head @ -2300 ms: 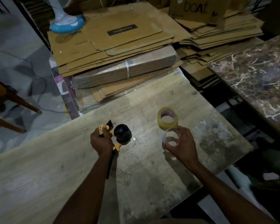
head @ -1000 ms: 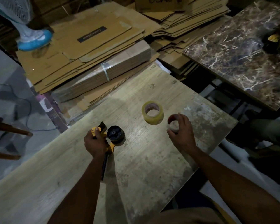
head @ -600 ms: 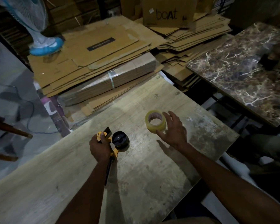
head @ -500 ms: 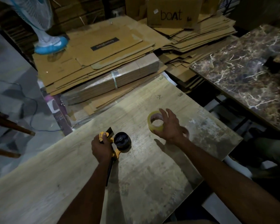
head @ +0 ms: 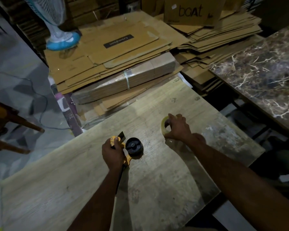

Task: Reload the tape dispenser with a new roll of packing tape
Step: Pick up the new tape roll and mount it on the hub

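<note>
A yellow tape dispenser (head: 127,160) with a bare black hub (head: 134,147) lies on the pale wooden board (head: 73,180). My left hand (head: 113,153) grips its yellow frame near the blade end. To the right, a yellowish roll of packing tape (head: 163,126) is tilted up on the board, with my right hand (head: 178,129) closed around it. The hand covers most of the roll. The empty core I held earlier is hidden from view.
Flattened cardboard boxes (head: 120,52) are stacked beyond the board's far edge, with a "boat" carton (head: 192,11) behind. A dark marble table (head: 265,75) stands at the right across a gap. A fan base (head: 63,40) and a wooden chair (head: 8,124) are at the left.
My right hand put the empty core down at the right, reached left to the new tape roll and closed on it, tipping it up. The left hand kept hold of the dispenser.
</note>
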Motion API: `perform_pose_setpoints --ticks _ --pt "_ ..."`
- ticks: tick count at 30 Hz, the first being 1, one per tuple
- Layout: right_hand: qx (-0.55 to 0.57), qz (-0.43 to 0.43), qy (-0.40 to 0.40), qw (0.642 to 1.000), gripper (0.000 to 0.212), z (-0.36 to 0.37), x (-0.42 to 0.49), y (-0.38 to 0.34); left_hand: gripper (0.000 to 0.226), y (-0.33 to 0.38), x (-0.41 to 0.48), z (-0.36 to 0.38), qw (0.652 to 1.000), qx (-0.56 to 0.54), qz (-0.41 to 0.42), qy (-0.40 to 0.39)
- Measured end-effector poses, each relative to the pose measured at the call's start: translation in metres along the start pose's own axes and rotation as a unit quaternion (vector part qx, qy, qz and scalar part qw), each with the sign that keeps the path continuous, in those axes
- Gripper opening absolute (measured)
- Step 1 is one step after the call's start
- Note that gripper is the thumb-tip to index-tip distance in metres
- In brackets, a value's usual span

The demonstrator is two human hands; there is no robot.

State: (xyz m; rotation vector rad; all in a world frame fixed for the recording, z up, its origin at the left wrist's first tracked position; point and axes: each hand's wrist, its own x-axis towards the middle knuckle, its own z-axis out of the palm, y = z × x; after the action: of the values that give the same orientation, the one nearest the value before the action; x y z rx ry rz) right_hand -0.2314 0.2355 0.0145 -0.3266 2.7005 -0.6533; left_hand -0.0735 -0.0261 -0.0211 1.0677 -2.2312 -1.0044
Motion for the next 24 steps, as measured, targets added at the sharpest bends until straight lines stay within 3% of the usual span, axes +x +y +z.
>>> perform_pose_setpoints --ticks 8,11,12,15,18,21,22,24 --pt "0.090 0.000 0.081 0.993 0.119 0.003 -0.029 -0.005 0.026 0.003 -0.002 -0.003 1.000 -0.027 -0.015 0.001" --pt "0.234 -0.011 0.040 0.971 0.117 0.006 -0.046 -0.009 0.026 0.004 -0.004 -0.004 0.999 -0.040 -0.014 -0.004" --pt "0.324 -0.003 0.006 0.946 0.113 0.005 -0.055 -0.013 0.026 0.005 -0.005 -0.005 0.999 -0.046 -0.012 -0.007" --pt "0.562 0.037 -0.102 0.820 0.100 0.007 -0.075 -0.028 0.027 0.007 -0.007 -0.007 0.998 -0.054 -0.010 -0.012" --pt "0.619 0.043 -0.143 0.771 0.093 0.016 -0.083 -0.036 0.028 0.007 -0.007 -0.009 0.997 -0.066 -0.022 -0.017" --pt "0.613 0.060 -0.137 0.775 0.089 0.020 -0.082 -0.041 0.027 0.002 -0.008 -0.010 0.996 -0.076 -0.026 -0.028" --pt "0.593 0.063 -0.127 0.793 0.089 0.021 -0.081 -0.043 0.027 0.001 -0.008 -0.011 0.996 -0.078 -0.023 -0.030" --pt "0.498 0.044 -0.098 0.861 0.094 0.023 -0.079 -0.049 0.026 0.001 -0.009 -0.014 0.996 -0.074 -0.005 -0.038"
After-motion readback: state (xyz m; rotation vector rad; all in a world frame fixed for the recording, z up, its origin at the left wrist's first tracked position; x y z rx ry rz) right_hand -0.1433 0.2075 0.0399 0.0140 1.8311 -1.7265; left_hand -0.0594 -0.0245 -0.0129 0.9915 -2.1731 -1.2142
